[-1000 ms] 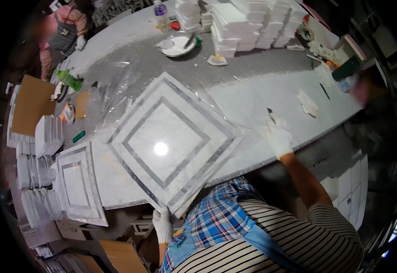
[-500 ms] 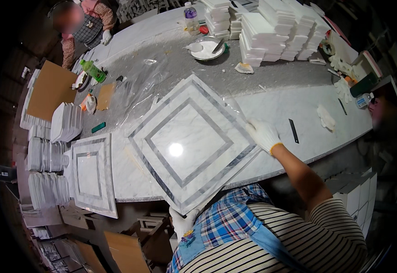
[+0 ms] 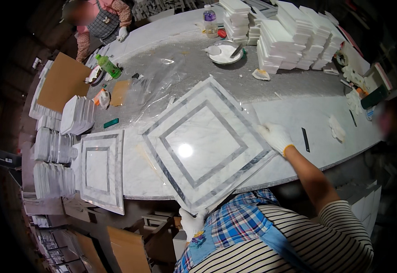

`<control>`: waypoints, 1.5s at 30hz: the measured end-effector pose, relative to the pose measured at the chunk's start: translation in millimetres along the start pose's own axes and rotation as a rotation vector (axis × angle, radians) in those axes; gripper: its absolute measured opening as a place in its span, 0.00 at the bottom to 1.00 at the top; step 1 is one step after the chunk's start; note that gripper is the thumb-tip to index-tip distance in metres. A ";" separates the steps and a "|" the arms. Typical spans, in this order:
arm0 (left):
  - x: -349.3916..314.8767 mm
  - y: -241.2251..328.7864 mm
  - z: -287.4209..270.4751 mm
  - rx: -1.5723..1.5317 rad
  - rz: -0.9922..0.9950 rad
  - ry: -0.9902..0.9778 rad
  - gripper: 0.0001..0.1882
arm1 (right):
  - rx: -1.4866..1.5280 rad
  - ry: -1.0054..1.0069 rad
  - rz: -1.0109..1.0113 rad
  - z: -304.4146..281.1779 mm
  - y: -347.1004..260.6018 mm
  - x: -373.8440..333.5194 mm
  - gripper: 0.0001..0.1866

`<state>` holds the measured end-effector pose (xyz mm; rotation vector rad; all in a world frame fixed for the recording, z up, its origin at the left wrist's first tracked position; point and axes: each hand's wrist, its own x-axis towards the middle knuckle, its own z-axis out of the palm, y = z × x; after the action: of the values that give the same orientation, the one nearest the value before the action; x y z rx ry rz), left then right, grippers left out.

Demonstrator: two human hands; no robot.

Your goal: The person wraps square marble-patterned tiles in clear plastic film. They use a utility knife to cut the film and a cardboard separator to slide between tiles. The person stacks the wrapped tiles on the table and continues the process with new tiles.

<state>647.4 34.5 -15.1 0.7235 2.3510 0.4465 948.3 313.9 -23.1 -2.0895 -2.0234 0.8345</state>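
Note:
A square marble tile (image 3: 203, 125) with two grey inlaid bands lies turned like a diamond on the worktable, its near corner reaching past the front edge. My left hand (image 3: 191, 223), in a white glove, grips that near corner from below; its fingers are partly hidden by the tile. On the right corner, my right hand (image 3: 276, 138), in a white glove with a yellow cuff, holds the tile's edge. Clear plastic sheeting (image 3: 155, 84) is spread beyond the tile. A similar banded tile (image 3: 102, 170) lies to the left, overhanging the table edge.
White stacked slabs (image 3: 282, 38) stand at the back, near a bowl of white powder (image 3: 226, 52). Stacked small tiles (image 3: 53, 179) line the left side. A black blade-like strip (image 3: 305, 139) lies right of my hand. A co-worker (image 3: 103, 20) stands far left.
The view has shifted a little, so most things sit farther right in the picture. Both hands keep their places on the tile. A blurred person shows more at the right edge.

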 end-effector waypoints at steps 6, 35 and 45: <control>4.9 -14.0 5.3 -0.137 0.072 0.001 0.39 | -0.092 -0.025 0.022 -4.6 -11.1 0.9 0.31; 25.4 -62.5 -70.2 -0.493 0.105 -0.306 0.38 | 0.012 0.170 -0.073 40.1 8.7 -171.0 0.14; 27.7 -43.0 -73.1 -0.434 -0.059 -0.250 0.36 | 0.056 0.286 -0.236 31.8 -15.3 -125.7 0.18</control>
<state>564.9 7.6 5.8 0.4716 1.9441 0.7624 925.6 186.7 -5.0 -1.7764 -2.0116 0.5149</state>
